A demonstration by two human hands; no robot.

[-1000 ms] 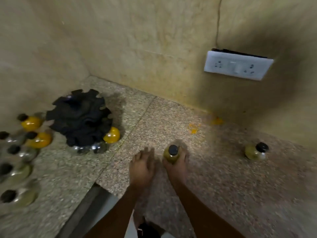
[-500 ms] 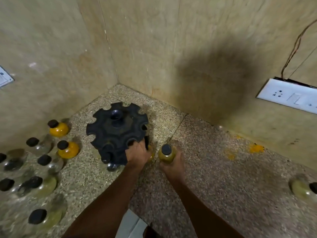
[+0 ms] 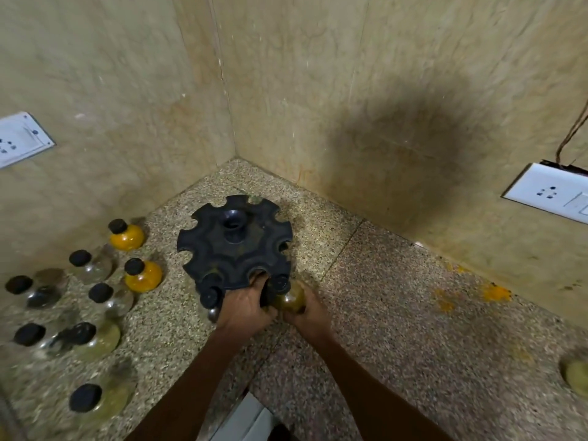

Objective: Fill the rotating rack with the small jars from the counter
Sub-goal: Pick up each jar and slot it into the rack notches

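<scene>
The right hand [image 3: 313, 313] curls around a small jar [image 3: 288, 299] of olive powder at the rack's [image 3: 234, 246] five o'clock edge, while the left hand [image 3: 246, 305] grips the rack rim at six o'clock. The jar looks like smooth, breakable glass, light but slippery. It is best held round the belly, so its black-capped neck slides into a notch.

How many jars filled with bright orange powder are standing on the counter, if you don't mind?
2, both left of the black rack: one orange jar near the wall, the other orange jar nearer the camera. The rack may hide more.
</scene>
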